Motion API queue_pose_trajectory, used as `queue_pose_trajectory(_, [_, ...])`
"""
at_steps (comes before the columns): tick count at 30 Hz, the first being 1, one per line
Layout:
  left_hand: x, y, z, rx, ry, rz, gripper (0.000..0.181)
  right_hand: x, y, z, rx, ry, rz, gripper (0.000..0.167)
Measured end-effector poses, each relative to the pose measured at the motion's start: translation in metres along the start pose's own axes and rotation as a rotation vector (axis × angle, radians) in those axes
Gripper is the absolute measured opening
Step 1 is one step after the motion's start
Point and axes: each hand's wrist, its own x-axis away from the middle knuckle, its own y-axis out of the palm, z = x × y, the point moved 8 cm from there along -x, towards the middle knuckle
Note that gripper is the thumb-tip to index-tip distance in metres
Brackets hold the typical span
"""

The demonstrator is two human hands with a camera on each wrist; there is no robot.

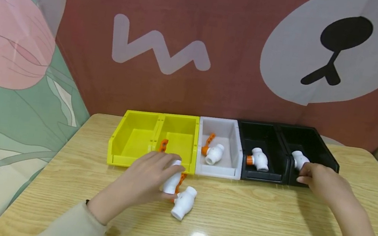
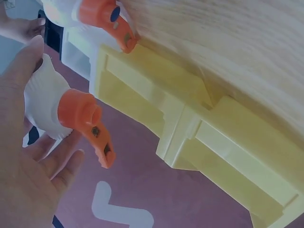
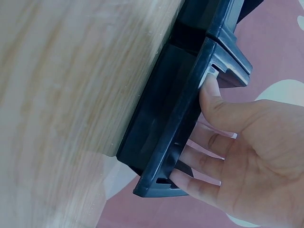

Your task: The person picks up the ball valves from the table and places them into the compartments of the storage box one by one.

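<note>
- The held valve [image 1: 172,181] is off the table [image 1: 254,221], in front of the white bin [image 1: 217,172] and left of it. Its body stands nearly upright in the head view, top leaning slightly right; its orange handle [image 2: 99,142] points away from the person, toward the wall side.
- It has a white, rounded body, bulging in the middle, with a ribbed end, an orange collar and a flat orange handle with slots.
- The left hand [image 1: 148,177] grips this body between thumb and fingers.
- The table valve [image 1: 184,204], just beside the held one, lies in front of the white bin, slightly left. Its white body runs diagonally, near end left, far end right; its orange handle points away from the person.
- The far-right valve [image 1: 299,159] is at the second black bin [image 1: 317,143] right of the white bin; only one white end shows.
- The right hand [image 1: 324,183] touches it; whether the fingers grip it, I cannot tell.
- Inside the white bin lies another valve [image 1: 215,154], its handle pointing away.
- The first black bin [image 1: 258,133], directly right of the white bin, holds a valve [image 1: 260,160] with its orange part leftward.
- Two yellow bins [image 1: 131,161] adjoin the white bin's left side.
- Behind the white bin hangs a patterned cloth [image 1: 230,87].
</note>
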Motion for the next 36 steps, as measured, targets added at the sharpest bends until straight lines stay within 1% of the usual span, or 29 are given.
queue_pose_trajectory(6, [-0.008, 0.002, 0.000, -0.032, 0.038, 0.019, 0.065, 0.000, 0.001, 0.001, -0.004, -0.006, -0.001, 0.008])
queue_pose_trajectory(12, [-0.018, 0.003, -0.006, -0.021, 0.034, 0.050, 0.064, -0.001, -0.001, 0.002, -0.009, -0.012, 0.006, 0.009])
queue_pose_trajectory(15, [-0.023, 0.004, -0.010, -0.016, 0.030, 0.055, 0.066, -0.001, -0.001, 0.003, -0.010, -0.011, 0.001, 0.009])
queue_pose_trajectory(19, [-0.027, 0.006, -0.015, -0.017, 0.028, 0.042, 0.066, -0.002, 0.000, 0.003, -0.008, -0.009, -0.004, 0.008])
queue_pose_trajectory(29, [-0.035, 0.013, -0.031, -0.001, -0.015, -0.003, 0.065, -0.002, 0.000, 0.003, -0.009, -0.010, -0.009, 0.008])
queue_pose_trajectory(36, [-0.042, 0.021, -0.046, -0.025, -0.067, -0.045, 0.065, -0.001, 0.001, 0.002, -0.005, -0.003, -0.010, 0.008])
